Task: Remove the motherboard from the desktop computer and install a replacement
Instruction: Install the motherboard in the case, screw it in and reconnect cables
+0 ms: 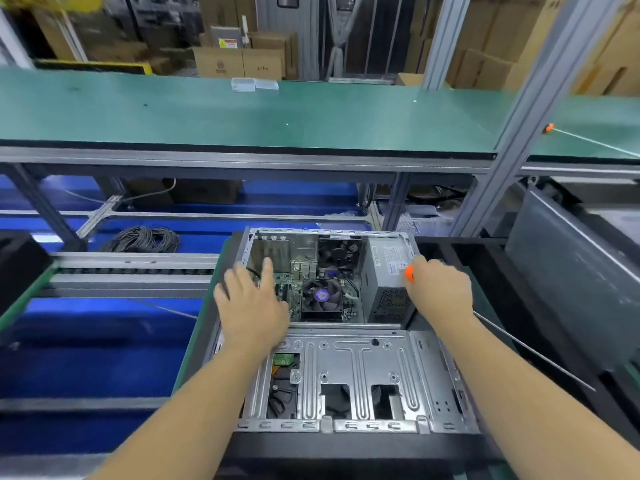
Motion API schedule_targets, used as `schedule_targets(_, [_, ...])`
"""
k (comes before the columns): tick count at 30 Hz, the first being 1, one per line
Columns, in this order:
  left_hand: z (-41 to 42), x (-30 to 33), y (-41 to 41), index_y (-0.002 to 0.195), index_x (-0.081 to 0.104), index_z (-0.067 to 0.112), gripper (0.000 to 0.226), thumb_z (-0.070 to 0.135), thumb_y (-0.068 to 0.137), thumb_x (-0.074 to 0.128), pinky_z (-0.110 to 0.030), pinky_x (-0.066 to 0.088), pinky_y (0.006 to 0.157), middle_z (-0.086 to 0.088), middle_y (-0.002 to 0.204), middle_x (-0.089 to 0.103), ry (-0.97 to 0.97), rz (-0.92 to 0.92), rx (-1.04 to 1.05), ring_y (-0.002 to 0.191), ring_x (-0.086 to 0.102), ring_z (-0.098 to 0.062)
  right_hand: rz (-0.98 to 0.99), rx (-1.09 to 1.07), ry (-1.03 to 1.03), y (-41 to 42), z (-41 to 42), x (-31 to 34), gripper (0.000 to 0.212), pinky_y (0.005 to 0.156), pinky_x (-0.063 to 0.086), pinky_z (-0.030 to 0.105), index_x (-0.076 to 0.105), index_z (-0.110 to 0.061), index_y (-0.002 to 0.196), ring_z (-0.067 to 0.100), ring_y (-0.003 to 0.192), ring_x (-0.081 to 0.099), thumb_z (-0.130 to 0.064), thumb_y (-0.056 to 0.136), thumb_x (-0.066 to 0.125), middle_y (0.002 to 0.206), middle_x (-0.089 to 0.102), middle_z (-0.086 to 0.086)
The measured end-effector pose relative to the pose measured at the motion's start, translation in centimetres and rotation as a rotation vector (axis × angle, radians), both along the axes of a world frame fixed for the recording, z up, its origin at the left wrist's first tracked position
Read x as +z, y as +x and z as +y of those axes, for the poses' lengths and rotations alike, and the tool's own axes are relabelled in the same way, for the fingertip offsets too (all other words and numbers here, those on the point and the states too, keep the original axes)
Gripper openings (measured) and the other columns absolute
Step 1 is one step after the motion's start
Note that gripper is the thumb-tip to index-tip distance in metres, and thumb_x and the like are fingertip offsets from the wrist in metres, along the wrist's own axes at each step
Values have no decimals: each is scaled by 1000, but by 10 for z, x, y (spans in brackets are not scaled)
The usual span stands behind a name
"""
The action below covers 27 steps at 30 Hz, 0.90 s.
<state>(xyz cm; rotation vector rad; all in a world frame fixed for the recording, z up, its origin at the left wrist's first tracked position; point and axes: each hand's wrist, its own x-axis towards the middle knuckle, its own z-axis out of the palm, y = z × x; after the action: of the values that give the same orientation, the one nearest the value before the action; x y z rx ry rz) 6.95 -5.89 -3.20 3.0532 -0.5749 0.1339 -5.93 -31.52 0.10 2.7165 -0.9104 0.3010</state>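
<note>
While the open computer case (pixel 346 341) lies on its side under both arms, the left hand (pixel 251 303) reaches over the case's left wall with fingers spread and fairly straight, holding nothing, its fingertips above the left edge of the motherboard (pixel 294 289). The motherboard sits in the far half of the case, between the two hands, with a black cooling fan (pixel 322 297) with a purple centre just right of the left hand. A second, smaller fan (pixel 337 252) is mounted at the back wall beyond it. The right hand (pixel 438 289) is curled round a screwdriver, whose orange handle (pixel 409 273) pokes out on the thumb side and whose long metal shaft (pixel 533 351) runs back past the wrist toward the lower right. That hand hovers over the right side of the grey power supply box (pixel 388 282); whether it touches the box cannot be told. Nearer than both hands, the metal drive cage (pixel 363 375) fills the near half of the case. Beyond the hands stretches a green workbench (pixel 242 116), with a coil of black cable (pixel 143 239) down to the far left.
</note>
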Motion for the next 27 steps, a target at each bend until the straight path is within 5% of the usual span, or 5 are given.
schedule_targets(4, [-10,-8,7,145,43,29,50,41,97,34,-44,38,107,-1,147,46,-167,95,-208,135,38,-24,-323,141,292,21,18,83,43,57,39,32,46,-17,89,28,65,51,-59,94,52,68,51,0])
schedule_targets(8, [-9,-9,9,118,59,26,38,42,95,34,-38,47,75,4,114,60,-206,153,-184,104,52,-20,-748,488,550,38,51,186,22,55,38,19,40,-19,102,11,59,42,-30,91,56,71,45,-6])
schedule_targets(11, [-8,-7,7,99,57,27,27,43,93,35,-35,44,63,6,99,59,-223,175,-167,88,50,-18,-810,665,552,41,72,234,20,60,52,41,36,-18,108,20,60,44,-18,96,51,74,39,-6])
schedule_targets(22, [-20,4,18,100,61,25,16,32,91,50,-36,53,75,4,101,65,-255,329,-175,90,60,-22,-946,638,729,75,72,197,21,58,53,50,39,-16,117,38,62,57,-21,101,52,75,43,-3])
schedule_targets(27, [-81,7,21,119,57,20,25,33,99,50,-45,48,94,-4,123,58,-12,218,-582,115,51,-27,-920,583,717,98,51,170,21,63,51,45,37,-24,112,16,61,46,-31,100,53,71,41,-8])
